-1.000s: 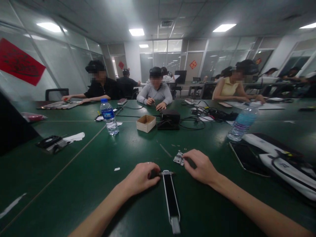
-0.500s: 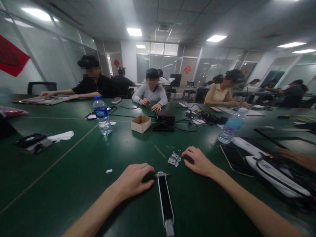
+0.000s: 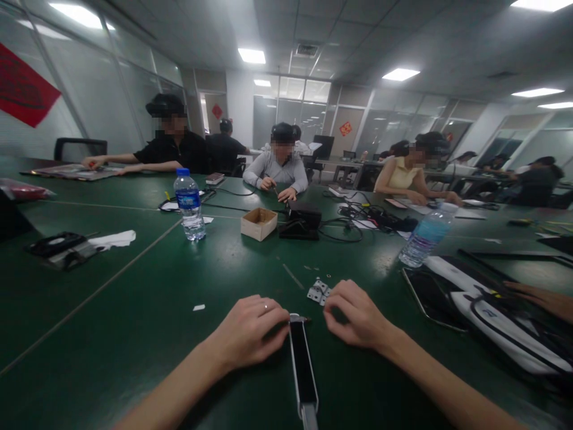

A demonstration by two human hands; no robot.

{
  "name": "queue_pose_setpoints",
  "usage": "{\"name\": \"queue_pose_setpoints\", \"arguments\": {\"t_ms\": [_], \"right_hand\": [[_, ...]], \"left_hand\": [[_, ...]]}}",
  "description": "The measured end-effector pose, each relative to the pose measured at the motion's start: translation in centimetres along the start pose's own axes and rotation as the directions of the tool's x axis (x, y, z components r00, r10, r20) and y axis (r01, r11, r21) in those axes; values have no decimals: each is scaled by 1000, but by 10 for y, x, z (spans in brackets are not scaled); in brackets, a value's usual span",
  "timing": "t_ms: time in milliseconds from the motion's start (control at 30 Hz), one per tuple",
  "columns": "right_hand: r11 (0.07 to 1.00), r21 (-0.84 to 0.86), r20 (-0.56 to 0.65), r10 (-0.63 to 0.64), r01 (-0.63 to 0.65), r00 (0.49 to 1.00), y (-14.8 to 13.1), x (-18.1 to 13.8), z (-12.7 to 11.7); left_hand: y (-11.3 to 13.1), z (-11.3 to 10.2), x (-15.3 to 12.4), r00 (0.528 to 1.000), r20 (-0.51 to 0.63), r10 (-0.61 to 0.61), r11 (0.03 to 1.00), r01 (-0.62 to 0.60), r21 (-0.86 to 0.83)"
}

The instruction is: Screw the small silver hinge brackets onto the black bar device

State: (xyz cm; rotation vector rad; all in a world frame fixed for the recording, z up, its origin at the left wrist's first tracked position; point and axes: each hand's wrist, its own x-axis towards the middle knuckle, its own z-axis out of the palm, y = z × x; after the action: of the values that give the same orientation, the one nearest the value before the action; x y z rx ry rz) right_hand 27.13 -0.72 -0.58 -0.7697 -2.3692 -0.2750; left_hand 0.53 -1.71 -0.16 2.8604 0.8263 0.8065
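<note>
Both hands rest on the green surface (image 3: 134,310) either side of the far end of a long, narrow black strip with pale metal edges (image 3: 303,364), which lies pointing away from the wearer. The left hand (image 3: 250,331) is curled with fingers bent down against the strip's top left corner, pressing or pinching there; whether it truly grips the strip or only steadies it cannot be told, since the fingertips are hidden under the knuckles. The right hand (image 3: 358,313) is loosely closed, thumb and forefinger drawn together just right of the strip's end; something very small may be pinched between them, but it is too small to make out. Just beyond the right hand lies a small silver hinge bracket (image 3: 318,292), touching or nearly touching the knuckles, with a few tiny screw-like bits (image 3: 328,276) scattered a little farther off. Judgement: the step in hand looks like fitting small hardware to the end of the strip, with the left hand holding it steady. The next move would seem to call for a fine pinch and exact alignment at the strip's end while the strip stays flat. Farther off: a water bottle (image 3: 190,204), a small cardboard box (image 3: 258,223), a black device with cables (image 3: 301,218), and other people seated at work.
</note>
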Motion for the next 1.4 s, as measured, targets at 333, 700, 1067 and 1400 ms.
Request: {"name": "queue_pose_setpoints", "arguments": {"t_ms": [333, 700, 1067, 1400], "right_hand": [[969, 95, -158, -212, 228, 964, -43, 9, 16], [973, 107, -234, -177, 206, 956, -40, 10, 14], [988, 115, -259, -66, 99, 964, -34, 7, 22], [945, 122, 232, 270, -303, 935, -17, -1, 21]], "left_hand": [[15, 10, 1, 996, 64, 67, 985, -56, -163], [20, 14, 2, 999, 24, 23, 961, -15, -276], [8, 5, 1, 996, 30, -89, 978, 93, -189], [-18, -3, -5, 961, 150, -231, 967, 243, -70]]}}
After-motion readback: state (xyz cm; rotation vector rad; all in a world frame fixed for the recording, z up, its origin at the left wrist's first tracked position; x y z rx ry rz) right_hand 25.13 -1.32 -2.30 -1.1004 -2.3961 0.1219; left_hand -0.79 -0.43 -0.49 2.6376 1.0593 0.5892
